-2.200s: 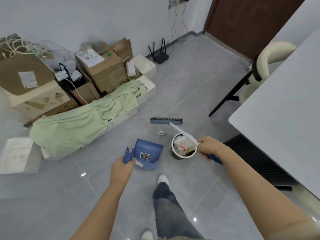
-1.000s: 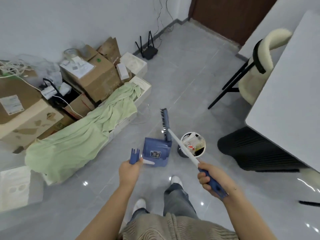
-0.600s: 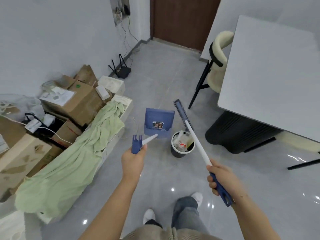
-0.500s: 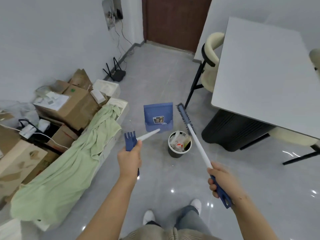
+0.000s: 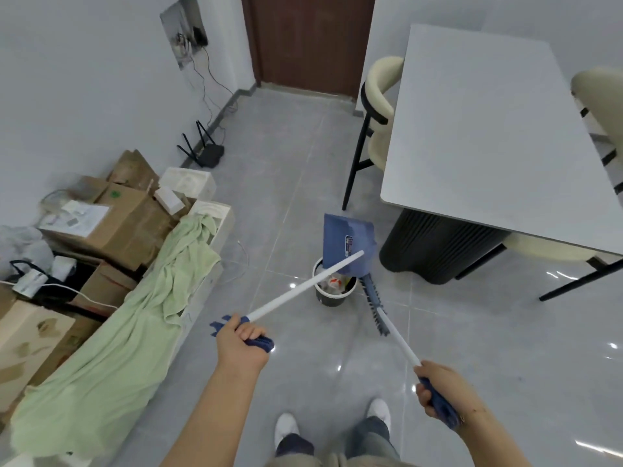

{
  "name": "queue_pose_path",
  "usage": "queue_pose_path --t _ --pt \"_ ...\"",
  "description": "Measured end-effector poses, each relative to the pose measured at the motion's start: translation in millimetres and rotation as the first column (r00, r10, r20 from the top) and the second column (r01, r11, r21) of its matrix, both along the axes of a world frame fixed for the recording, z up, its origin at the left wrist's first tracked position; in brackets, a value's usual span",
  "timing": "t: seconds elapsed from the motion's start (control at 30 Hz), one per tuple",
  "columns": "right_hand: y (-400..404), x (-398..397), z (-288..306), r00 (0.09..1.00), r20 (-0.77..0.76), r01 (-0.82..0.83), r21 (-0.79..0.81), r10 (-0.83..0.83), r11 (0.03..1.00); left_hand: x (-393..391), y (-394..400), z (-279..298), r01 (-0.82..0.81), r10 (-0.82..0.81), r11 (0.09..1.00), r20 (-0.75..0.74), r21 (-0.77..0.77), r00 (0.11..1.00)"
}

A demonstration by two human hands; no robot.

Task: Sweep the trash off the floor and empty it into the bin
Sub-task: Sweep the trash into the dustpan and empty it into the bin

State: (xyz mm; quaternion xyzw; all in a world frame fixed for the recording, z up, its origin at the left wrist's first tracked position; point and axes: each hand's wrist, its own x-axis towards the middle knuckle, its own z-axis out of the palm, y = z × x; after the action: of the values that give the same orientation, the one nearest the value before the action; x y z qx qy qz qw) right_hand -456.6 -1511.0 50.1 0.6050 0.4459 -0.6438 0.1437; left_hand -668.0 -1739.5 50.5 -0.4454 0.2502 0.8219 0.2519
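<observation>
Left hand grips dustpan; right hand broom

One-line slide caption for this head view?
Left hand tips the blue dustpan over the small bin; right hand holds the broom.

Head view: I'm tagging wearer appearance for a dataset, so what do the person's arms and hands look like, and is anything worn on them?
Both forearms are bare up to the bottom edge of the frame, with no sleeves showing. The left hand and right hand wear no gloves, and no rings or watch can be made out. A few small reddish marks sit near the right wrist.
</observation>
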Motion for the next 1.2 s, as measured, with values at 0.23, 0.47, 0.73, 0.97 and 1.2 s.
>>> queue_pose_path --t 0.23,0.47,0.73,0.97,1.2 --pt "17.5 2.9 -10.1 1.0 -0.013 0.027 -0.032 -0.027 0.999 30.7 16.1 -23.9 -0.072 0.05 0.992 0.198 0.105 0.979" --pt "33.2 -0.9 -10.7 1.0 -0.018 -0.01 -0.009 0.009 1.0 43.2 16.1 -22.1 -0.19 0.13 0.97 0.34 0.151 0.931" --pt "39.0 -7.5 -7.6 0.999 -0.052 -0.004 0.006 0.004 1.0 35.8 16.8 -0.2 -0.083 0.062 0.989 0.165 0.124 0.984" --pt "32.9 -7.2 -7.3 0.999 -0.043 0.016 -0.032 -0.018 0.999 11.4 20.7 32.7 0.177 -0.262 0.938 -0.277 -0.298 0.925" --pt "29.9 -15.2 -9.0 0.975 -0.107 0.173 -0.183 -0.194 0.968 -12.8 20.9 19.5 0.127 -0.488 0.736 -0.391 -0.665 0.781"
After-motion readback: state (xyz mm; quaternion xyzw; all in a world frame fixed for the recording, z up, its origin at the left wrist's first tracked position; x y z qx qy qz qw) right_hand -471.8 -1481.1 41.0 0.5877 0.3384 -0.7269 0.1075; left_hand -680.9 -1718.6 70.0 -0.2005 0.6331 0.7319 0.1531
